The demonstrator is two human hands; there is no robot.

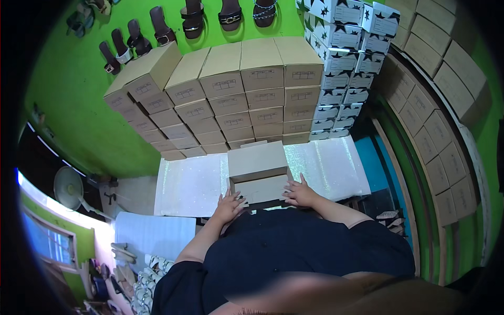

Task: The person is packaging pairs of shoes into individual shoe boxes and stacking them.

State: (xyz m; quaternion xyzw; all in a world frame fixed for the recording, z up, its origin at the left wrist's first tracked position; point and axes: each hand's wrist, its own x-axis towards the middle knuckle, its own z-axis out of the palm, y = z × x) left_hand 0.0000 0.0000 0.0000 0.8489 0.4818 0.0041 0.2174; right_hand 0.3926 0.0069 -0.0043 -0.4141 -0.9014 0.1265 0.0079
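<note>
A brown cardboard box (257, 160) lies on the white glittery tabletop (194, 181) straight before me, its lid raised at the back and its near part showing a shallow inside. At the box's left side rests my left hand (229, 206), fingers spread along the near left corner. My right hand (300, 193) lies at the opposite side, fingers stretched out over the near right corner. Neither hand is closed round anything. My body hides the table's near edge below the box.
Stacked brown boxes (220, 84) line the table's back, beside star-patterned white boxes (336, 68). Sandals (229, 16) hang on the green wall. Shelves with more boxes (425, 136) stand at right. A fan (69, 188) and a pale blue-covered surface (157, 231) are at left.
</note>
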